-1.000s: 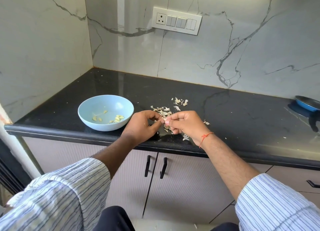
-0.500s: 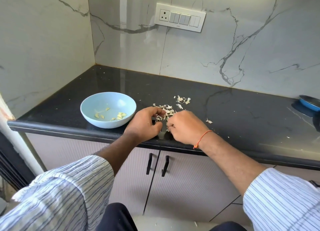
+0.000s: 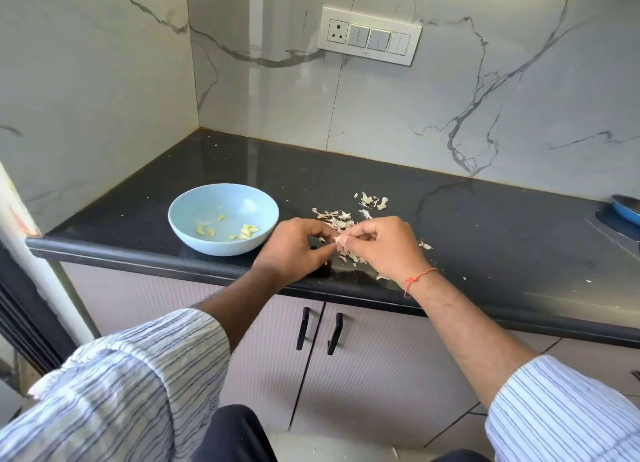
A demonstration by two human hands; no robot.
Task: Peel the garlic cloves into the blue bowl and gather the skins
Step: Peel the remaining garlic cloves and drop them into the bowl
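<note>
A light blue bowl (image 3: 194, 216) sits on the black counter (image 3: 485, 226) and holds several peeled garlic cloves (image 3: 247, 231). Just right of it, my left hand (image 3: 294, 247) and my right hand (image 3: 384, 245) meet fingertip to fingertip above the counter's front edge. Both pinch a small pale garlic clove (image 3: 341, 239), mostly hidden by the fingers. Dry garlic skins (image 3: 336, 217) lie scattered behind and under the hands, with a smaller heap of skins (image 3: 372, 202) farther back.
A blue pan (image 3: 627, 210) pokes in at the counter's right edge. Marble walls close the back and left side, with a switch panel (image 3: 370, 36) on the back wall. Cabinet doors with black handles (image 3: 320, 330) hang below the counter.
Half a second ago both hands were lowered to the skins on the counter. Now they are raised a little and pinch a clove between them.
</note>
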